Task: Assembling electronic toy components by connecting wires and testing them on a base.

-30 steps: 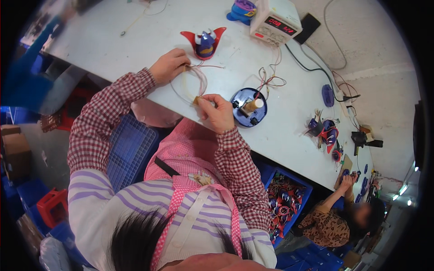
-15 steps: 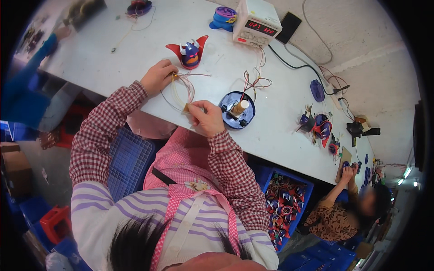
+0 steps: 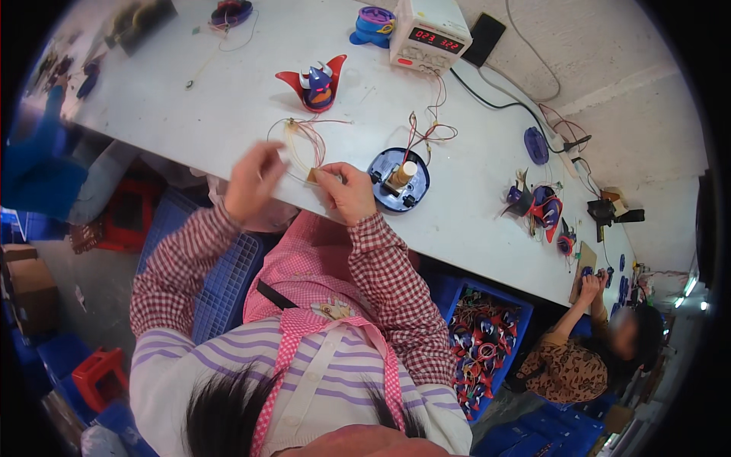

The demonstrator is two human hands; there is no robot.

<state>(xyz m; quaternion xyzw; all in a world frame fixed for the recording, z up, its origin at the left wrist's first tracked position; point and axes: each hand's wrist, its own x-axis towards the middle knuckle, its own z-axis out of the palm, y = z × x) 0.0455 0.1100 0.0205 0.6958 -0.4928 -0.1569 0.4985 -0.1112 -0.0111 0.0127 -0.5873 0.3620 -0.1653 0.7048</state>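
Note:
A small brown circuit board is pinched between the thumb and fingers of my right hand near the table's front edge. Thin red, white and yellow wires run from it in a loop across the table to a small joint. My left hand is in the air just left of the board, blurred, its fingers apart and nothing seen in them. To the right of my right hand lies a round dark-blue housing with a brass-coloured cylinder in it. Beyond the wires stands a purple horned toy figure with red wings.
A white power supply with a red display stands at the back, beside a blue-purple toy part and a black phone. More toy parts lie right. Below the table is a blue crate of parts. Co-workers sit at both sides.
My left hand has let go of the wires' far end and drawn back toward me. My right hand stays on the board. The power supply's reading has changed slightly.

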